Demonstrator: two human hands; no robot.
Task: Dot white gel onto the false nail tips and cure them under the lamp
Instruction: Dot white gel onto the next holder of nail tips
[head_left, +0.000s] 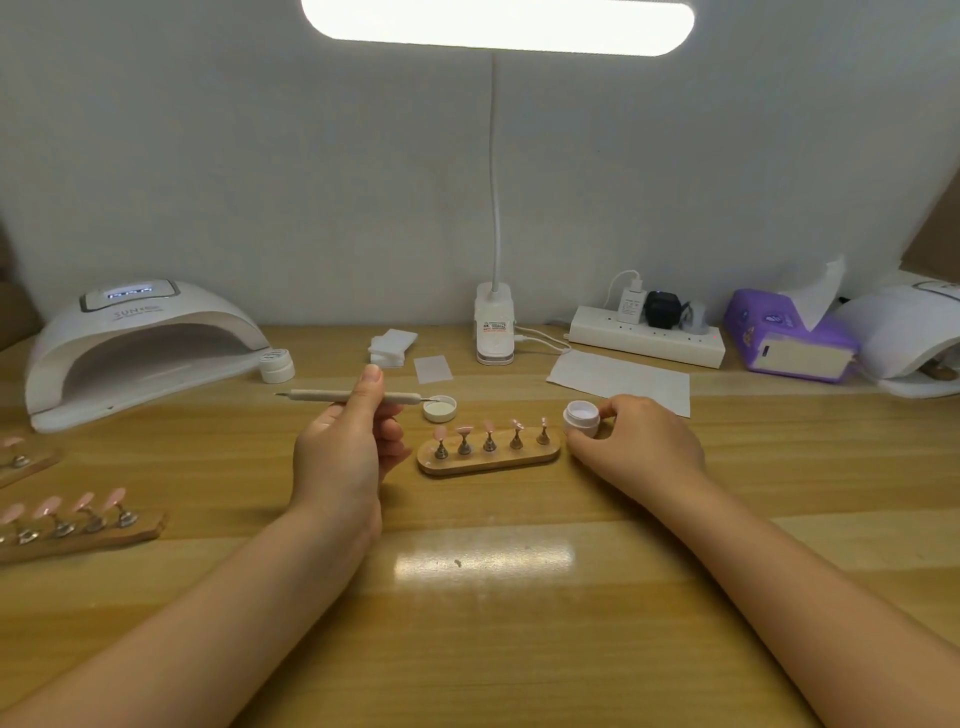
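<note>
- Left hand (340, 447) pinches a dotting pen (353, 396); its tip sits at the lid (439, 408).
- Right hand (636, 439) grips the open gel jar (582, 417): steady it, load little gel, touch the nail tips (488, 427) lightly.

Left hand (340, 441) pinching dotting tool (353, 396) level, tip over jar lid (439, 408). Right hand (639, 434) gripping open gel jar (581, 415) beside wooden nail stand (488, 460), five pink nail tips (488, 426) upright.
</note>
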